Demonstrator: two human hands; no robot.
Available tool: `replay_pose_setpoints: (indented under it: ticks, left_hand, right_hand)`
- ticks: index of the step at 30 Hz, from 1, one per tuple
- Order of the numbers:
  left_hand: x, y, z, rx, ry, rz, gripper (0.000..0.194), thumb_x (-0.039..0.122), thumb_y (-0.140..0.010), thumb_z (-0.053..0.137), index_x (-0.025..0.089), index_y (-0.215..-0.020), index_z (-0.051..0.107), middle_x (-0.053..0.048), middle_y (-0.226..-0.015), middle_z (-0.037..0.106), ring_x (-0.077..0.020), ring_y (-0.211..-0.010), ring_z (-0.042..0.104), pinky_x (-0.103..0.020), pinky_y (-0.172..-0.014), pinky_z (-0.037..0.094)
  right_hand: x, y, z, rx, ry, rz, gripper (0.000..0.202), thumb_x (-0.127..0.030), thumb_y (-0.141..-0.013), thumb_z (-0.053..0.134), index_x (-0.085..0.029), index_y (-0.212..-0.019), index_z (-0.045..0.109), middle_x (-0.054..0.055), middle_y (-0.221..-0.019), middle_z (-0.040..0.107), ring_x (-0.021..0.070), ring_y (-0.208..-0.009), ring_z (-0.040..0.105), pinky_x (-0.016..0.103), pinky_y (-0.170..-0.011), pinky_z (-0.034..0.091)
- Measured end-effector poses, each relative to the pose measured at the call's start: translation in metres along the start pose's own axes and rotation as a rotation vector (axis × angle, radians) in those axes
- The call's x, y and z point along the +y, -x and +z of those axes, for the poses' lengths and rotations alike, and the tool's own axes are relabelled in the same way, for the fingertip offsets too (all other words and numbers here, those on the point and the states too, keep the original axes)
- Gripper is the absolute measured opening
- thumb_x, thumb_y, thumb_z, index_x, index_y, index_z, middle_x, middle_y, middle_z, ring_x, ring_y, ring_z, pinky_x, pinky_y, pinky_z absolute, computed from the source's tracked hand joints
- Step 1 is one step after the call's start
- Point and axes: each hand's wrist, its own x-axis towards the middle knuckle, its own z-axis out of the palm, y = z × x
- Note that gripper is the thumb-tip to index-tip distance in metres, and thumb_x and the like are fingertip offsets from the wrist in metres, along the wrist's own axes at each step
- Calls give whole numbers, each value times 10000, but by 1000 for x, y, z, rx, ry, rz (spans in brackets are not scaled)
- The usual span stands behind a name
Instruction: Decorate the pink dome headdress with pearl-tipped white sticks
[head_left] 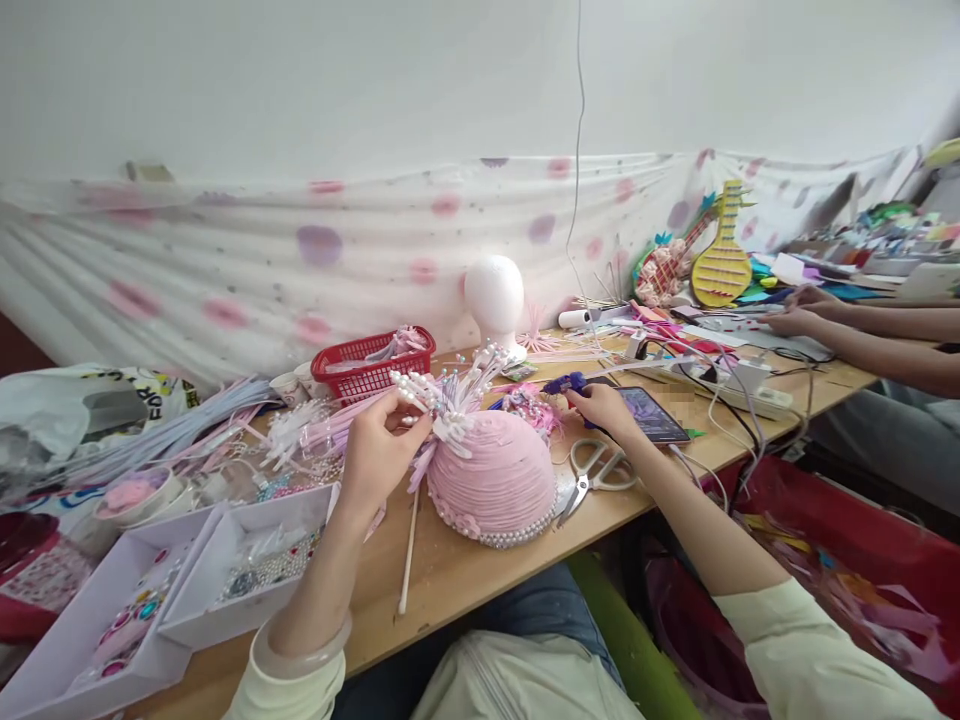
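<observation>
Here's the pink beaded cap point(491, 475), at six o'clock in my view, on the table point(375, 615). At its ten o'clock my left hand point(384, 440) pinches a white pearl spray point(415, 388); at its one-thirty my right hand point(604, 408) grips the blue glue gun point(564, 384). Fixing trim, I'd judge; the next move calls for steady fingertips and a careful nozzle.

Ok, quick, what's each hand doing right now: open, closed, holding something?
Left hand: curled at the white beads by the pink hat; can't tell what its grip holds.
Right hand: closed, holding the blue glue gun.
</observation>
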Motion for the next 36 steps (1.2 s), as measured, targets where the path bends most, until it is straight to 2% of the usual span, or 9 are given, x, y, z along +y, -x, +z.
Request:
replay_pose_setpoints:
  ticks: [9,12,15,18,21,25,28,32,36]
  left_hand:
    - [-4,-4,-1,5,-14,17,111,263,-680,642,181,-747,610,-6,-753,698,-154,-676,663,-244,-643,530]
    - [-1,-8,-3,-22,-59,47,101,261,-680,636,180,-736,609,-2,-725,686,-156,-666,658,-242,-628,516]
    - [6,-15,-8,-72,-162,68,77,241,-674,629,175,-712,613,-5,-704,689,-164,-653,659,-248,-622,502]
    - [15,-22,-12,-126,-270,92,57,211,-662,619,172,-703,622,-8,-698,701,-176,-650,665,-256,-620,492]
    - [23,-25,-13,-142,-356,114,29,186,-660,608,173,-684,617,-12,-697,710,-182,-665,667,-256,-621,482]
    - [32,-29,-13,-170,-471,152,28,172,-664,590,176,-665,618,-19,-678,707,-191,-663,655,-260,-605,453]
    - [38,-34,-13,-237,-553,219,55,158,-665,578,173,-674,631,-31,-687,702,-199,-677,652,-265,-592,428]
    - [39,-39,-11,-267,-578,263,64,136,-666,569,166,-681,624,-39,-703,695,-193,-689,639,-260,-591,419]
    - [34,-40,-9,-264,-515,261,90,133,-685,562,155,-722,642,-41,-730,695,-191,-714,636,-265,-625,425]
  right_hand:
    - [0,40,-8,135,195,-40,290,-308,-878,548,-56,-946,673,237,-988,697,312,-952,642,318,-679,383]
    - [0,75,-22,146,203,-62,240,-321,-868,547,-124,-850,682,150,-850,715,270,-808,655,303,-617,384]
    - [-9,118,-42,170,2,-255,279,-390,-888,511,-199,-774,681,36,-678,692,195,-600,616,274,-534,384]
    - [-34,148,-59,211,-134,-452,267,-414,-886,556,-205,-786,688,36,-699,702,175,-589,606,269,-546,419]
    - [-68,159,-64,150,-233,-603,235,-378,-897,572,-198,-773,657,31,-723,690,154,-623,592,254,-575,431]
    - [-108,151,-48,69,-302,-716,217,-312,-906,545,-191,-730,580,4,-669,641,128,-606,553,242,-585,408]
    - [-126,138,-26,31,-278,-750,178,-252,-888,537,-186,-725,561,1,-679,632,126,-623,553,243,-600,393]
    - [-137,125,0,4,-234,-692,122,-238,-868,566,-184,-760,586,-2,-692,647,129,-627,559,243,-587,359]
    - [-145,119,12,99,-155,-618,204,-329,-831,616,-182,-698,571,9,-647,628,142,-608,539,254,-566,320]
